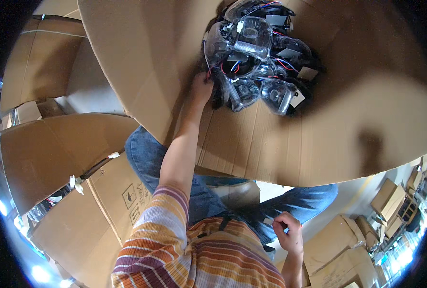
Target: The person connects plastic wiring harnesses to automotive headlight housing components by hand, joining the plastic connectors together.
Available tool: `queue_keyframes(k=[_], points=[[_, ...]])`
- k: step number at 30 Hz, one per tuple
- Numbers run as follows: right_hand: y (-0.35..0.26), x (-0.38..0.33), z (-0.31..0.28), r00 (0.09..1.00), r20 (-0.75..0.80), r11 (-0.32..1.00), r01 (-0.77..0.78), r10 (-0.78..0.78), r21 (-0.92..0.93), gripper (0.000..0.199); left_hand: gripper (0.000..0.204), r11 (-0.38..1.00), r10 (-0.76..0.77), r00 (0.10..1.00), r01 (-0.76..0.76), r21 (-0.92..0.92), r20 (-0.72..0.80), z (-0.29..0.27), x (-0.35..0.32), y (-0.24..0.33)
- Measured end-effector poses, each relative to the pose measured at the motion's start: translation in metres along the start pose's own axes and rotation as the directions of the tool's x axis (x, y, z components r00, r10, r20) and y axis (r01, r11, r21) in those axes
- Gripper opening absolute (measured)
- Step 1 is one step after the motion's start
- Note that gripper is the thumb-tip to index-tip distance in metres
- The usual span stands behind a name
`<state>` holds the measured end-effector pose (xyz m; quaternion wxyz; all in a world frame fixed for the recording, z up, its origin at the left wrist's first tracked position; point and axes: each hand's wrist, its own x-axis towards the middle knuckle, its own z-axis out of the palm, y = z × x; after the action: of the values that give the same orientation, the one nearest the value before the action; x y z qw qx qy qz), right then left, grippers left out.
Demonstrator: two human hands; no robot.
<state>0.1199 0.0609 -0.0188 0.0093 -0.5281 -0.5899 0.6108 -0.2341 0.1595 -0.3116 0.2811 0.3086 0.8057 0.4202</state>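
Far over on your left, brown cardboard flaps (pixel 64 149) curve along the rim, with a white clip (pixel 76 185) on one edge. Moving across, your striped sleeve (pixel 151 240) leads up a bare forearm, and there's your left hand (pixel 204 86), reaching deep into the large cardboard box (pixel 251 144), right up against the left side of the pile of clear-and-black plastic units (pixel 254 41). Its fingers vanish into shadow among dark parts and thin wires, so you can't tell whether they grip anything. The units themselves sit heaped in the box, clear covers catching light, red and blue wires looping between them. Now down to your right hand (pixel 289 230), low beside your jeans (pixel 302 201), fingers curled in loosely; a small pale piece shows just beside the fingertips, and whether it's held you can't tell. Farther right, more cardboard boxes (pixel 391 201) crowd the edge.
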Motion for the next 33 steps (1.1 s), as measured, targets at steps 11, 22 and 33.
queue_keyframes(k=[11, 22, 33], points=[[0.000, -0.009, 0.001, 0.989, 0.051, 0.990, 0.134, -0.137, 0.053, 0.004, 0.024, 0.815, 0.032, 0.909, 0.217, -0.538, 0.415, -0.055, -0.161, 0.160], [-0.006, -0.060, -0.013, 0.961, -0.020, 0.960, 0.277, -0.276, 0.043, 0.010, 0.037, 0.904, 0.412, 0.617, -0.366, -0.220, 0.670, -0.086, -0.260, 0.207], [-0.011, -0.075, -0.042, 0.852, -0.173, 0.854, 0.512, -0.493, 0.089, 0.012, 0.042, 0.898, 0.354, 0.036, -0.294, -0.329, 0.934, -0.102, -0.270, 0.229]])
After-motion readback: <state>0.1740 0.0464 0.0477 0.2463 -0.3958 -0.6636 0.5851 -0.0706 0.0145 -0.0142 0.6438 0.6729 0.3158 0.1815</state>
